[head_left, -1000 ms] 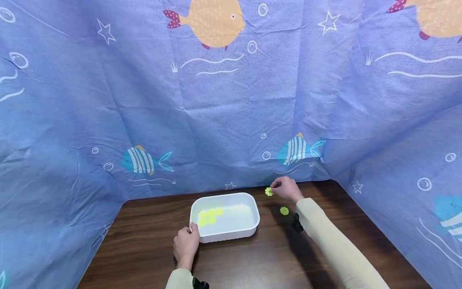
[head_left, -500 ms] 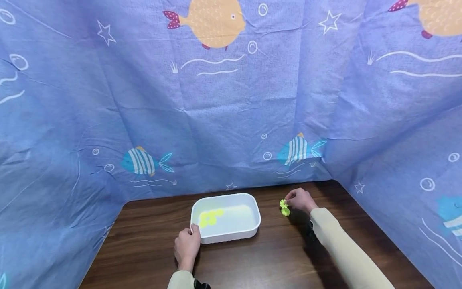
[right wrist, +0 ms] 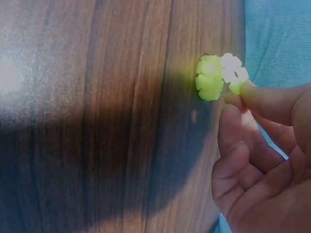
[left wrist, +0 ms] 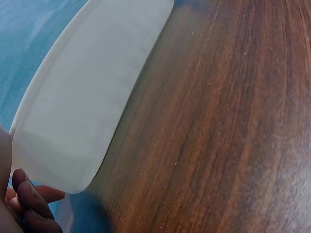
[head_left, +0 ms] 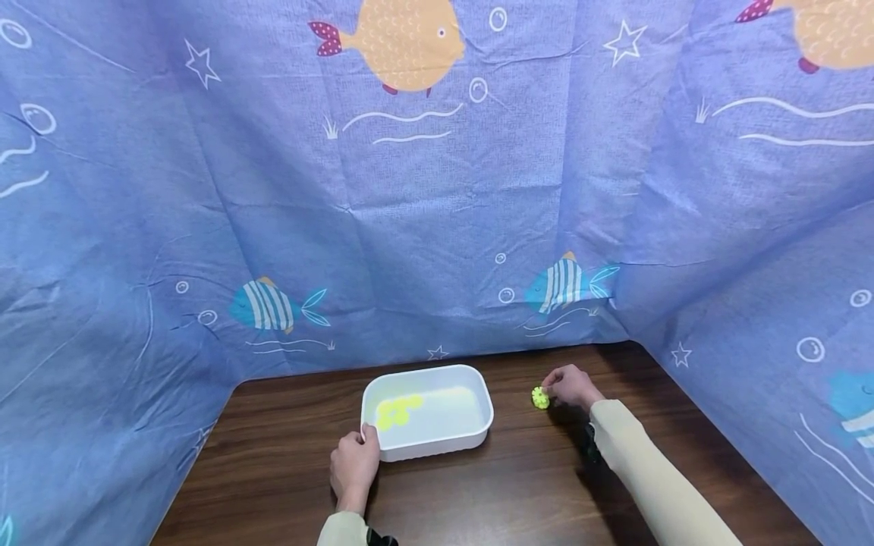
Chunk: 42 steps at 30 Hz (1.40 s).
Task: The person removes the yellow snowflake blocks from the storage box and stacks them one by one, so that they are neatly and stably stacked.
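Note:
At the near left corner of a white plastic tray [head_left: 444, 444], my left hand [head_left: 353, 462] grips the rim. In the left wrist view the tray's ribbed outer wall [left wrist: 92, 92] rises beside the curled fingers [left wrist: 33, 199]. My right hand [head_left: 575, 387] pinches a yellow-green flower-shaped piece [right wrist: 234, 72] between thumb and index finger. That piece is tilted, close over another, thicker-looking yellow-green flower-shaped piece [right wrist: 210, 78] on the table, and overlaps it in the head view. Several bright yellow pieces [head_left: 397, 410] lie in the left part of the tray.
The dark wood-grain table [head_left: 478, 493] meets a blue fish-patterned cloth [head_left: 423, 250], which hangs at the back and both sides. The back table edge runs just behind the tray and the right hand.
My right hand has moved toward me and slightly right, bringing the pinched flower-shaped piece from the back of the table over the other piece. The left hand stays at the tray.

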Each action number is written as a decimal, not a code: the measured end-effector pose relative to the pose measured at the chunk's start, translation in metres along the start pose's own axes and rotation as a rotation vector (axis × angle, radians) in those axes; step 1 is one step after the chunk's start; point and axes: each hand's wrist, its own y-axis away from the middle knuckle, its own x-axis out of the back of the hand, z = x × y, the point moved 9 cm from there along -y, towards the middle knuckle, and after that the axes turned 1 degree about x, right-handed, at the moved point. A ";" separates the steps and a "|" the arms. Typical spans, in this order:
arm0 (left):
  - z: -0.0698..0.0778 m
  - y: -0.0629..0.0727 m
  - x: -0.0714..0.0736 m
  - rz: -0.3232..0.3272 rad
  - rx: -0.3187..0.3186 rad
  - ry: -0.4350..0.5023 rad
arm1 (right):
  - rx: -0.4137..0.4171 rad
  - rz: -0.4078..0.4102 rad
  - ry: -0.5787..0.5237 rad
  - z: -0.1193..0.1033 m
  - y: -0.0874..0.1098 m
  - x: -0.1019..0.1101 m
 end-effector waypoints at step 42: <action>0.001 0.002 0.002 0.021 -0.014 0.000 | 0.040 0.115 0.208 0.003 0.000 0.000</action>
